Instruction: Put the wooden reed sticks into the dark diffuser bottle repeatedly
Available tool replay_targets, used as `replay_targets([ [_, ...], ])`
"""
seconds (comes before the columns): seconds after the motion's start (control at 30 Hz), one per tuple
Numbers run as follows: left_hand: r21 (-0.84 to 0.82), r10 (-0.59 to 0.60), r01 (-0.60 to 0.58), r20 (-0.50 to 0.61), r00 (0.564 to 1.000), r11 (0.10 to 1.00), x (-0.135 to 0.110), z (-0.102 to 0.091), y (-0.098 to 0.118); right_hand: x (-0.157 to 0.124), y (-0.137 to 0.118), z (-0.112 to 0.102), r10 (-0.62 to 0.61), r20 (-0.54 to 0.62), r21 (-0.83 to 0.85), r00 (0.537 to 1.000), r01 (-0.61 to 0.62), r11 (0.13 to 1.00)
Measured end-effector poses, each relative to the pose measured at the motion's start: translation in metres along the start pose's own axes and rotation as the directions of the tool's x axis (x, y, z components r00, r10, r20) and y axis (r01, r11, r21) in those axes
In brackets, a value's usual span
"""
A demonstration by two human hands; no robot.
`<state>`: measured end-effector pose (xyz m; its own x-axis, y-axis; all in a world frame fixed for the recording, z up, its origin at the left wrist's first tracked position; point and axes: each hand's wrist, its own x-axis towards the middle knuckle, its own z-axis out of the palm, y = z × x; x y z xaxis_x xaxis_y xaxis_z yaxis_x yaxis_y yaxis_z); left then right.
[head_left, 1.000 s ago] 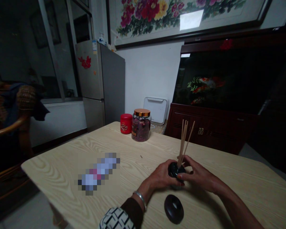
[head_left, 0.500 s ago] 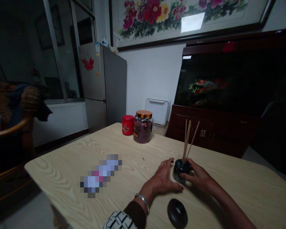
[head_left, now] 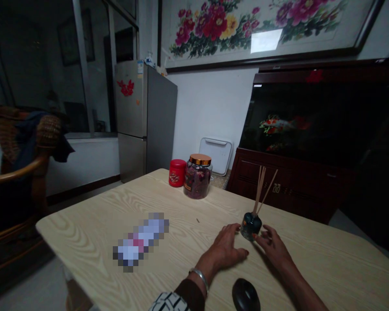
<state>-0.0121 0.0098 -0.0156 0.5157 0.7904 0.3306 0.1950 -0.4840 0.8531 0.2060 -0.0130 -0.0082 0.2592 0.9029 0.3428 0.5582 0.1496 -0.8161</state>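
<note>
A dark glass reed diffuser (head_left: 251, 226) stands upright on the wooden table, several thin sticks rising from its neck. To its left, my left hand (head_left: 226, 248) rests low with fingers and thumb spread, the fingertips close to the bottle's side. My right hand (head_left: 275, 247) is on the other side, its fingers apart and the thumb tip near the bottle's base. Whether either hand touches the glass I cannot tell. In front of both hands lies a dark, shiny rounded object (head_left: 246, 295), partly cut off by the lower edge.
Farther back on the table (head_left: 94, 224) stand a red canister (head_left: 177, 173) and a copper-lidded jar (head_left: 197, 179) of dried petals. A blurred-out flat item (head_left: 142, 242) lies left. Behind are a fridge (head_left: 162, 116) and a fish tank (head_left: 324, 116).
My right hand has loosened from the diffuser and its fingers have drawn away to the right. The left hand stays beside the bottle. The whole view has shifted slightly.
</note>
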Motion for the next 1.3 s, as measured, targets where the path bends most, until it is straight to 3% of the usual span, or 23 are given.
replay_targets([
  [0.1, -0.027, 0.003, -0.004, -0.045, 0.999, 1.0, -0.002, 0.001, 0.0, -0.031, -0.008, -0.003, 0.073, -0.07, -0.002, 0.995, -0.074, 0.997],
  [0.3, -0.154, -0.061, 0.046, -0.089, 0.994, 0.987, -0.012, 0.005, 0.013, -0.075, -0.039, -0.008, 0.046, -0.057, 0.02, 0.997, -0.045, 0.999],
  [0.5, -0.207, -0.062, 0.039, -0.107, 0.992, 0.978, -0.028, 0.009, 0.026, -0.087, -0.036, -0.007, 0.099, -0.131, 0.157, 0.986, -0.078, 0.984],
  [0.63, -0.239, -0.078, 0.053, -0.097, 0.992, 0.97, -0.036, 0.003, 0.038, -0.086, -0.054, -0.018, 0.124, -0.121, 0.236, 0.985, -0.093, 0.967],
  [0.77, -0.361, -0.034, 0.036, 0.01, 0.999, 0.932, -0.034, -0.017, 0.082, -0.078, -0.097, -0.046, 0.101, -0.078, 0.31, 0.992, -0.072, 0.948],
  [0.83, -0.44, -0.027, 0.052, 0.064, 0.998, 0.897, -0.03, -0.032, 0.117, -0.073, -0.129, -0.065, 0.061, -0.062, 0.353, 0.996, -0.036, 0.935],
  [0.9, -0.582, 0.066, 0.007, 0.104, 0.992, 0.813, -0.026, -0.048, 0.159, -0.071, -0.168, -0.087, -0.013, -0.037, 0.431, 0.999, 0.028, 0.902],
  [1.0, -0.79, 0.255, -0.077, 0.102, 0.962, 0.608, -0.027, -0.073, 0.222, -0.075, -0.23, -0.123, -0.225, 0.012, 0.743, 0.974, 0.142, 0.654],
  [1.13, -0.914, 0.477, -0.168, 0.031, 0.878, 0.368, -0.035, -0.093, 0.279, -0.086, -0.287, -0.156, -0.403, -0.023, 0.904, 0.915, 0.191, 0.383],
  [1.2, -0.942, 0.525, -0.176, 0.001, 0.851, 0.287, -0.038, -0.094, 0.285, -0.091, -0.295, -0.159, -0.439, -0.045, 0.942, 0.897, 0.185, 0.281],
  [1.3, -0.971, 0.528, -0.152, -0.034, 0.849, 0.182, -0.041, -0.083, 0.267, -0.095, -0.283, -0.148, -0.47, -0.051, 0.977, 0.881, 0.142, 0.161],
])
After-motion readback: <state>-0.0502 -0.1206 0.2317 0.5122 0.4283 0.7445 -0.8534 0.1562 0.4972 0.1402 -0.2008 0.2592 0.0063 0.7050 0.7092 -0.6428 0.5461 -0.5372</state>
